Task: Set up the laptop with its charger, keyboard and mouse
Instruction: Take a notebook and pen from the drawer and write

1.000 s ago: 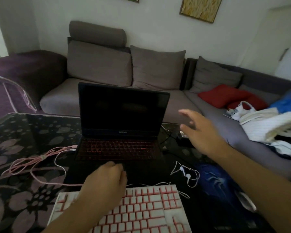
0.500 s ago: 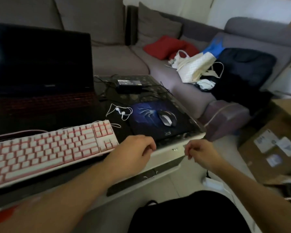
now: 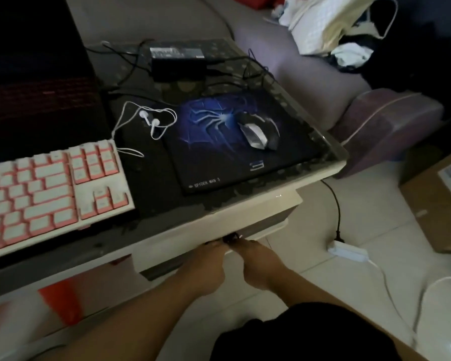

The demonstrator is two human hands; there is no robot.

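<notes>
Both reaching under the table's near edge (image 3: pixel 219 217): left hand (image 3: pixel 206 267) and right hand (image 3: pixel 255 267) side by side, fingertips hidden beneath the lip, so grip cannot be told. Above, keyboard (image 3: pixel 50 188) at the near-left edge, laptop (image 3: pixel 34 74) behind it, mouse (image 3: pixel 258 128) on its pad (image 3: pixel 219 157) near the right corner, charger brick (image 3: pixel 180 61) at the far edge. Probably fetching or routing a cable below; next, drawing it out toward the laptop.

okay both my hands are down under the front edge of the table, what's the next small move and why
Probably draw both hands back out from under the table edge with whatever they hold. Their fingertips are hidden there, around something small and dark.
</notes>
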